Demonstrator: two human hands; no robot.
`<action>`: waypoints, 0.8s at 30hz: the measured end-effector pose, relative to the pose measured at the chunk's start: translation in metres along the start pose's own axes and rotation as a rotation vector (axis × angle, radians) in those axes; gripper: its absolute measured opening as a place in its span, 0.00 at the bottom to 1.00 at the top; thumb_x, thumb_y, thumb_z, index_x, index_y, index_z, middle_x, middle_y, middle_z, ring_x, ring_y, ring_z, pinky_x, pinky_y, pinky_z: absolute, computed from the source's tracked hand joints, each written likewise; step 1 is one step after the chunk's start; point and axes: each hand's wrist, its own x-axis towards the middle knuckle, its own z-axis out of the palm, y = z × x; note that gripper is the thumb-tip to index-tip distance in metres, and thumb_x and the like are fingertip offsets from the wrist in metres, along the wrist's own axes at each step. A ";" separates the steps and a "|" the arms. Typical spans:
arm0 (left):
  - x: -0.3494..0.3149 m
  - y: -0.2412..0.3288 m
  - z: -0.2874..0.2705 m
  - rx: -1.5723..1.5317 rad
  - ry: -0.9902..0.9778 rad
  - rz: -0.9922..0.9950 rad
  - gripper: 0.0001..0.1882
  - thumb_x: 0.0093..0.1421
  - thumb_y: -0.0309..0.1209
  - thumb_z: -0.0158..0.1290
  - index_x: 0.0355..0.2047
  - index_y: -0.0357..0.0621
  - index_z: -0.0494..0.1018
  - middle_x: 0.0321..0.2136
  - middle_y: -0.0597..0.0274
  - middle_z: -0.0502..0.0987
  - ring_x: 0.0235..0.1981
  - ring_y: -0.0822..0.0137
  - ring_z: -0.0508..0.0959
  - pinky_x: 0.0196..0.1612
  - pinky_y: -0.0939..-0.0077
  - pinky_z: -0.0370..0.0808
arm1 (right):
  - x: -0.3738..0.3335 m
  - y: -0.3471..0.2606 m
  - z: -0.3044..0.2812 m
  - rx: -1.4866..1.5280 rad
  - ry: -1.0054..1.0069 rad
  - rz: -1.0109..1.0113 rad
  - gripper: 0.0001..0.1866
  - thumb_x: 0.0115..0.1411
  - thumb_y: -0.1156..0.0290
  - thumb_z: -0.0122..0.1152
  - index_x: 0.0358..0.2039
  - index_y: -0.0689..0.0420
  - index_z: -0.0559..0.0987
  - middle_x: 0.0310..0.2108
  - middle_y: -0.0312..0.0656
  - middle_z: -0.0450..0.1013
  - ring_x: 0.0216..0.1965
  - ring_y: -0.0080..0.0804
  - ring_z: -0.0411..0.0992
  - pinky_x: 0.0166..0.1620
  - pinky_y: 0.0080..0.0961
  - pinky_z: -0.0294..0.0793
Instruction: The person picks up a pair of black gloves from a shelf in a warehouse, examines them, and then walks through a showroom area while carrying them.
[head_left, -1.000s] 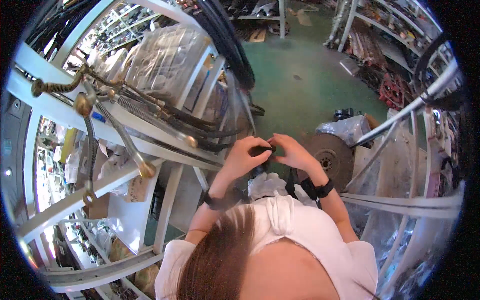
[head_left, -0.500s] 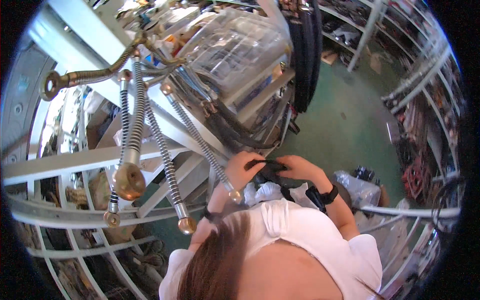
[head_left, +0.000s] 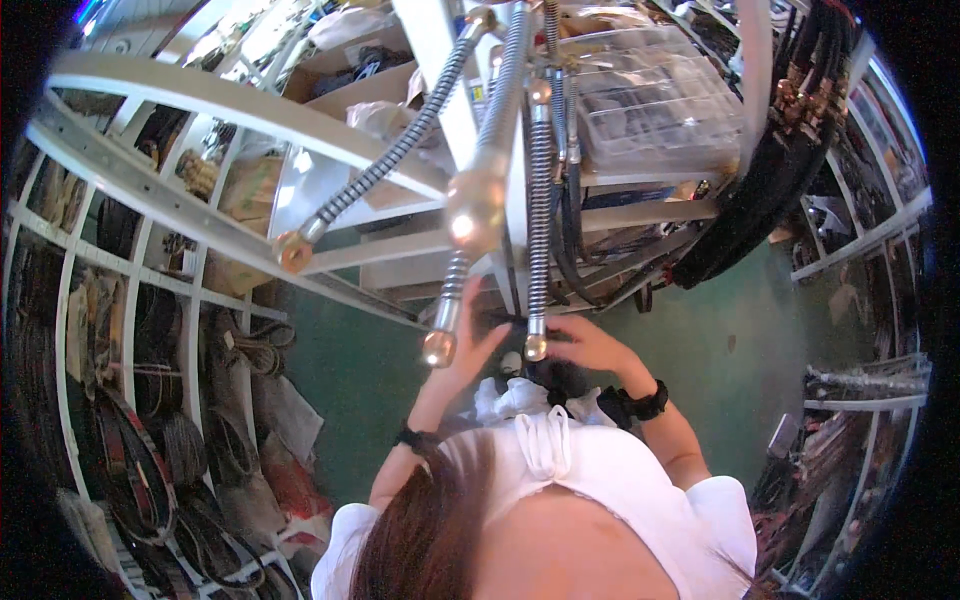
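Note:
My left hand [head_left: 469,352] is in front of my waist, partly behind a hanging hose end. Its fingers and thumb are spread apart, and nothing shows in its grip. Across from it, my right hand [head_left: 592,348] has its fingers stretched toward the left; a hose end hides some fingertips. Between the hands is something dark [head_left: 550,376], whose kind I cannot make out. Above and before the hands hang spring-wrapped hoses [head_left: 538,210] with brass-coloured ends, one a round eye fitting [head_left: 294,250].
A white metal rack [head_left: 260,110] stands ahead, holding a clear divided plastic box [head_left: 650,105] and a cardboard box [head_left: 365,95]. A bundle of black hoses [head_left: 765,185] hangs at its right. Shelves with belts [head_left: 185,455] line the left; green floor [head_left: 355,370] lies below.
My view has turned left, so the rack and hanging hoses sit farther right. My hands have moved apart, and the black strip they held between them no longer shows stretched there.

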 end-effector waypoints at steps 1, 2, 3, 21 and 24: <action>-0.001 0.007 -0.001 0.004 -0.092 0.050 0.29 0.46 0.27 0.52 0.49 0.39 0.54 0.47 0.52 0.58 0.49 0.61 0.59 0.50 0.70 0.57 | 0.003 0.000 -0.003 0.141 0.019 0.077 0.14 0.50 0.69 0.52 0.36 0.63 0.69 0.30 0.41 0.69 0.31 0.24 0.65 0.35 0.19 0.64; -0.001 0.010 -0.001 0.006 -0.189 0.103 0.33 0.48 0.31 0.52 0.51 0.37 0.49 0.50 0.50 0.54 0.52 0.60 0.55 0.52 0.70 0.54 | -0.001 -0.005 -0.005 0.293 0.087 0.155 0.13 0.50 0.71 0.51 0.36 0.63 0.69 0.31 0.38 0.68 0.32 0.21 0.64 0.36 0.17 0.64; 0.000 0.004 0.001 0.003 -0.283 0.097 0.32 0.48 0.33 0.52 0.51 0.39 0.50 0.50 0.51 0.55 0.52 0.60 0.55 0.53 0.69 0.53 | -0.001 -0.012 -0.005 0.368 0.130 0.124 0.12 0.51 0.72 0.51 0.36 0.63 0.69 0.30 0.37 0.68 0.32 0.20 0.64 0.36 0.17 0.64; 0.052 -0.034 -0.017 -0.506 -0.611 -0.014 0.25 0.45 0.32 0.54 0.43 0.36 0.61 0.39 0.57 0.67 0.43 0.69 0.65 0.47 0.78 0.58 | 0.037 -0.044 0.059 0.310 0.828 -0.163 0.16 0.54 0.69 0.48 0.43 0.61 0.63 0.35 0.33 0.64 0.37 0.18 0.60 0.40 0.13 0.59; 0.048 -0.038 -0.032 -0.434 -0.572 0.049 0.23 0.48 0.32 0.52 0.44 0.39 0.61 0.39 0.58 0.67 0.41 0.70 0.66 0.45 0.77 0.61 | 0.046 -0.053 0.072 0.298 0.812 -0.140 0.16 0.54 0.69 0.48 0.41 0.62 0.63 0.34 0.33 0.63 0.37 0.18 0.60 0.40 0.13 0.58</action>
